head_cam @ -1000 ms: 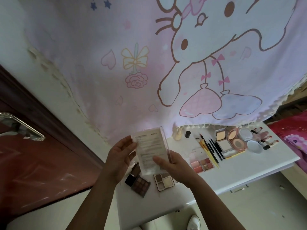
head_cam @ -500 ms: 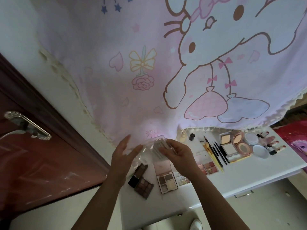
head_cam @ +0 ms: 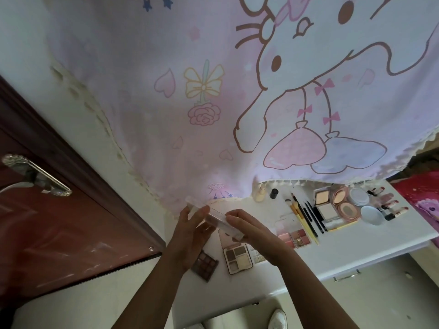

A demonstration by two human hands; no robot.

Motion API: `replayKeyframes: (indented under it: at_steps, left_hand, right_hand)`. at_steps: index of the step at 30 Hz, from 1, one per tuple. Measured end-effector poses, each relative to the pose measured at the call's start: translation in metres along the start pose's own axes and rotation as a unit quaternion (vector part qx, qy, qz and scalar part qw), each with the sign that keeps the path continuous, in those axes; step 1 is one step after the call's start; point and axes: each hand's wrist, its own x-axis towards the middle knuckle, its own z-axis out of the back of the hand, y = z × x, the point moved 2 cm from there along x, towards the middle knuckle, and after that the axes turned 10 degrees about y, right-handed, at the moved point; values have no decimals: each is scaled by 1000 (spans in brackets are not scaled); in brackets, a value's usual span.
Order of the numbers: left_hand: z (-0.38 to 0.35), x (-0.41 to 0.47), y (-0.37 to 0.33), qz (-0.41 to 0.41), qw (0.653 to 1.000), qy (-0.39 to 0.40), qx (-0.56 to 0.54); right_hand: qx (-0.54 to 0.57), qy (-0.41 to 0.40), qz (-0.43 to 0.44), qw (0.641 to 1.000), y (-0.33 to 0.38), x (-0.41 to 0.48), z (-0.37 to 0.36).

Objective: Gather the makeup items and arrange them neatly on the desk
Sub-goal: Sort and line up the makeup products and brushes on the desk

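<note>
The right hand [head_cam: 255, 230] is covering the near end of the clear case [head_cam: 215, 216], and its contents are staying too blurred to read. The left hand [head_cam: 193, 233] is hiding part of the dark palette [head_cam: 205, 264]. The lipsticks [head_cam: 389, 205] (far right) are looking too small to count.

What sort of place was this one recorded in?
Probably a bedroom at home: a white desk laid out with makeup, a cartoon curtain hanging behind it, a wooden door to the left and what looks like bedding at the right edge.
</note>
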Motion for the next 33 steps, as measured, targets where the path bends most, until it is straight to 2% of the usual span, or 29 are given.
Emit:
replayKeyframes:
  at_steps: [4,15,19,22,25,28,31,33]
  left_hand:
    - [-3,-1,3,20,999,29,12]
    - [-5,-2,3,25,999,24,-12]
    - [0,2,6,32,996,49,-70]
    - [8,1,5,35,992,18,-124]
    - [10,-1,1,10,985,56,-164]
    - [9,1,-3,-14,983,64,-174]
    - [9,5,-6,22,987,12,-158]
    - [21,11,-7,62,993,-40,-94]
  right_hand:
    - [-27,9,19,999,5,-2,-5]
    - [-73,22,12,997,-2,0,-10]
    - [-27,25,-7,999,-7,1,-3]
    - [4,-19,-8,1000,-6,4,10]
    - [76,-103,3,992,-2,7,26]
    - [87,-137,31,986,2,12,37]
    - [59,-138,46,988,2,18,50]
    - [44,-137,51,988,5,20,58]
